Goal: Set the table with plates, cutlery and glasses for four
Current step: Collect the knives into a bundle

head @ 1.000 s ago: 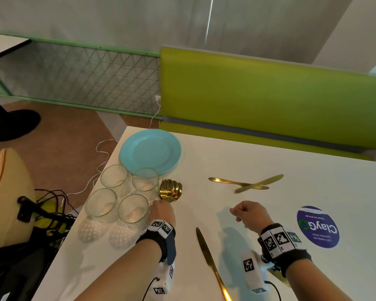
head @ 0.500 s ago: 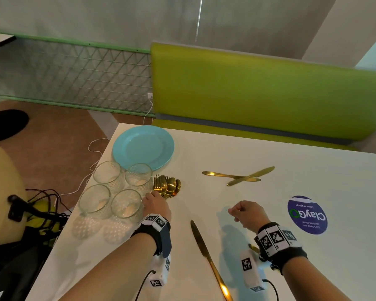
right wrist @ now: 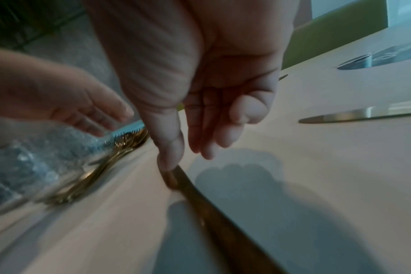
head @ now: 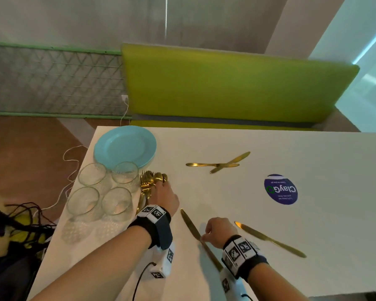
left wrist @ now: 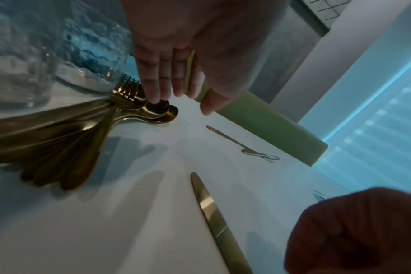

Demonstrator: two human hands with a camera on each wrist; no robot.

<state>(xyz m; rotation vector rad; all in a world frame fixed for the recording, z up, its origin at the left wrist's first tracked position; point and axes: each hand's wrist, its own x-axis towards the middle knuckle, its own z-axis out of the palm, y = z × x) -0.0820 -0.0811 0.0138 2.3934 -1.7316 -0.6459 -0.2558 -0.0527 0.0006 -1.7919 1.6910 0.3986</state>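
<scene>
Under the right hand [head: 220, 231], the knife [head: 190, 224] handle is partly hidden.

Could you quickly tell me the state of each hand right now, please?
Left hand: open, straight fingertips touching the pile of gold spoons and forks.
Right hand: open, thumb touching the near gold knife.

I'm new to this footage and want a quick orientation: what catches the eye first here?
Gold cutlery on the white table: a fanned pile of forks and spoons under the left hand, beside four glasses and turquoise plates. The right hand touches one knife; two crossed knives lie further off.
</scene>
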